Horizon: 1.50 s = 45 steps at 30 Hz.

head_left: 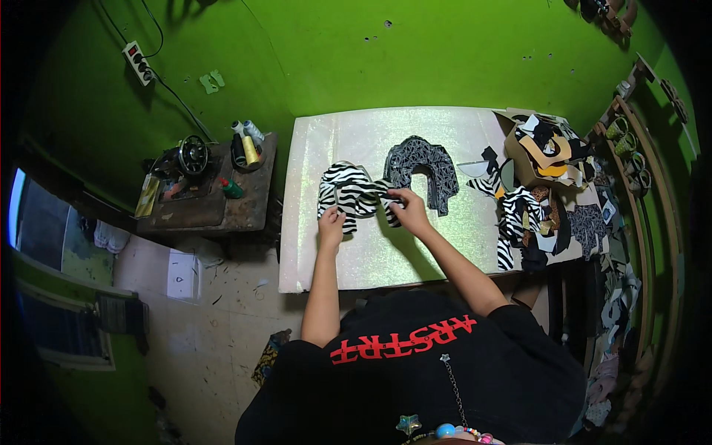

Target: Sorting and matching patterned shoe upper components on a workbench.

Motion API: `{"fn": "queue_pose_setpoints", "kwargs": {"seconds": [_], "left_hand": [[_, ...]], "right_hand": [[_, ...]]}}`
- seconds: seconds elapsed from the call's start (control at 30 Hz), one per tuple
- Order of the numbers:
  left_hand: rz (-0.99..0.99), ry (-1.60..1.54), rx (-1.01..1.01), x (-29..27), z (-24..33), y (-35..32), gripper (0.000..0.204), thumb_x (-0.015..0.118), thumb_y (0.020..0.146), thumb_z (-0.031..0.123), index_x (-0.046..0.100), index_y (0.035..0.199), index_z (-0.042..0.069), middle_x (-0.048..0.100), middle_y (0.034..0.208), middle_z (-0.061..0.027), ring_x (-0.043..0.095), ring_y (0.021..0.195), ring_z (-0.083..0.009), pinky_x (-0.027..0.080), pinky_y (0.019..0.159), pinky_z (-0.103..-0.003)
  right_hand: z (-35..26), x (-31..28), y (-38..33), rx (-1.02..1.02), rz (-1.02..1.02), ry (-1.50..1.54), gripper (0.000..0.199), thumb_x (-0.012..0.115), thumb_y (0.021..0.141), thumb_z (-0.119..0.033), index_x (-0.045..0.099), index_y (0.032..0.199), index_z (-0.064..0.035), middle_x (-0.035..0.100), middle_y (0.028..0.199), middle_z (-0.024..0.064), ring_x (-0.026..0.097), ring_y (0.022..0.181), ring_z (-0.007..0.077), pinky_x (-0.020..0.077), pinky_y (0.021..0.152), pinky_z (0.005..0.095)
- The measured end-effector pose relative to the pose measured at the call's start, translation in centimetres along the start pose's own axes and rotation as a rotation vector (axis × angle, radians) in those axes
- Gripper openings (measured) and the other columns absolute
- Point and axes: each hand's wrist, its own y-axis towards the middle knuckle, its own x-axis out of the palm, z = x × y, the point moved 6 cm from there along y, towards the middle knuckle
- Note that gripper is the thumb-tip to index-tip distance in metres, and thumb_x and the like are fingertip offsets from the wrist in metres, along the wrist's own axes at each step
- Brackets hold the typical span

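Curved zebra-striped pieces (348, 182), black and white and looking like cut fabric or soft sheet, are at the left middle of the pale shiny table (311, 256). At their lower left edge, my left hand (331, 224) is closed with its fingertips on the striped material. My right hand (410, 212) pinches the right end of the striped material, which seems lifted a little. Whether both hands hold one same piece, I cannot tell. Just beyond my right hand lies a stack of arch-shaped dark grey pieces (420, 157) with a fine light pattern.
A cardboard box (525, 167) full of offcuts stands at the table's back right, with more zebra and grey scraps (519, 215) before it. Left of the table is a sewing machine (193, 156) on a dark wooden stand (248, 200), with thread spools (250, 150) and a green bottle (231, 188).
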Motion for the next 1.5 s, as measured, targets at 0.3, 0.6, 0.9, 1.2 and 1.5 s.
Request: {"fn": "queue_pose_setpoints", "kwargs": {"seconds": [0.3, 0.6, 0.9, 1.2, 1.5], "left_hand": [[0.137, 0.062, -0.018, -4.0, 0.8, 4.9, 0.031, 0.057, 0.079, -0.003, 0.051, 0.11, -0.002, 0.063, 0.091, -0.0121, 0.059, 0.076, -0.0149, 0.047, 0.066, -0.025], [0.279, 0.396, 0.051, -4.0, 1.9, 5.3, 0.021, 0.062, 0.077, 0.004, 0.057, 0.097, 0.002, 0.063, 0.084, -0.0121, 0.06, 0.072, -0.0171, 0.047, 0.062, -0.028], [0.326, 0.885, 0.093, -3.0, 4.4, 4.7, 0.05, 0.062, 0.075, 0.031, 0.044, 0.115, 0.007, 0.046, 0.117, -0.017, 0.041, 0.111, -0.0322, 0.032, 0.094, -0.04], [0.232, 1.095, 0.044, -0.6, 3.9, 5.0, 0.079, 0.071, 0.063, 0.033, 0.03, 0.123, -0.001, 0.041, 0.117, -0.023, 0.038, 0.111, -0.0356, 0.028, 0.097, -0.042], [0.315, 1.114, 0.042, -0.2, 3.0, 5.5, 0.075, 0.069, 0.067, 0.024, 0.028, 0.124, 0.0, 0.04, 0.115, -0.0235, 0.039, 0.107, -0.036, 0.028, 0.094, -0.044]], "right_hand": [[0.9, 6.4, 3.6, 0.027, -0.023, -0.14, 0.03, 0.053, 0.071, 0.002, 0.06, 0.1, 0.0004, 0.059, 0.1, 0.0176, 0.057, 0.094, 0.0316, 0.0432, 0.086, 0.0349], [2.9, 8.6, 4.5, 0.011, -0.004, -0.268, 0.037, 0.057, 0.068, 0.006, 0.057, 0.105, -0.0007, 0.054, 0.097, 0.0153, 0.056, 0.091, 0.0298, 0.0449, 0.082, 0.0348], [1.1, 8.7, 4.0, 0.163, -0.006, -0.571, 0.045, 0.063, 0.067, -0.008, 0.054, 0.112, -0.0114, 0.042, 0.111, 0.0201, 0.044, 0.1, 0.0363, 0.0393, 0.085, 0.042], [4.4, 10.1, 5.0, 0.275, -0.126, -0.447, 0.077, 0.064, 0.071, -0.018, 0.019, 0.131, 0.0005, 0.041, 0.112, 0.0301, 0.04, 0.104, 0.0437, 0.0338, 0.092, 0.0455], [4.3, 10.3, 5.0, 0.294, -0.142, -0.403, 0.079, 0.065, 0.069, -0.02, 0.02, 0.129, 0.0058, 0.04, 0.115, 0.0303, 0.039, 0.106, 0.044, 0.0333, 0.093, 0.0446]]}}
